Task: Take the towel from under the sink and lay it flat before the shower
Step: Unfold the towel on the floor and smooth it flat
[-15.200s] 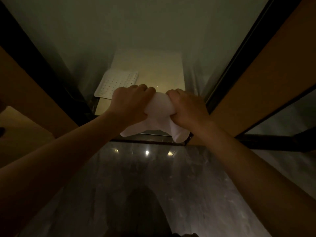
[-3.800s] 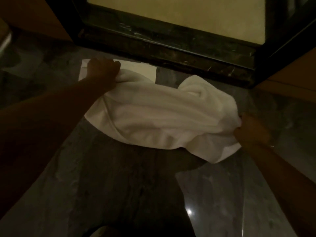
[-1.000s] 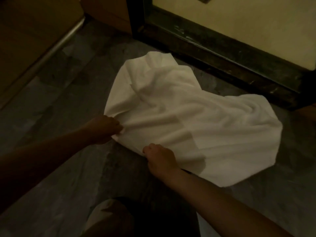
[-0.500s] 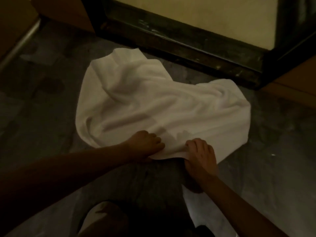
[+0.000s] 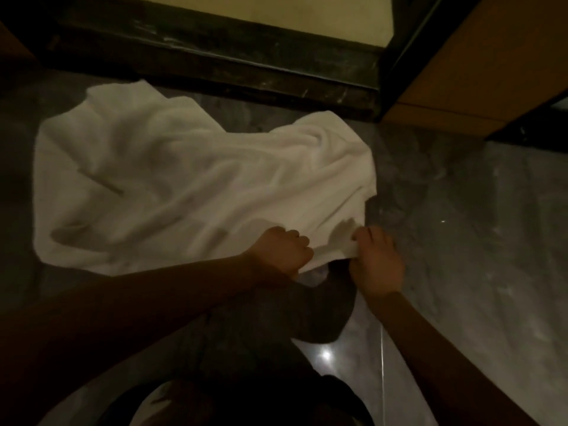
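Observation:
A white towel (image 5: 184,179) lies spread but wrinkled on the grey marble floor (image 5: 461,241), just in front of the dark threshold of the shower (image 5: 230,66). Its far right part is bunched and its near right corner is folded. My left hand (image 5: 281,252) grips the towel's near edge with curled fingers. Close beside it, my right hand (image 5: 376,261) pinches the near right corner of the towel.
A dark shower frame post (image 5: 402,50) rises at the top right, next to an orange-brown wooden panel (image 5: 476,66). Pale shower floor (image 5: 307,10) lies beyond the threshold. My knee and leg (image 5: 276,318) are in shadow near the bottom middle.
Both hands slid right along the towel's near edge to its right corner, which is now lifted slightly. The towel is spread wider to the left than a second ago.

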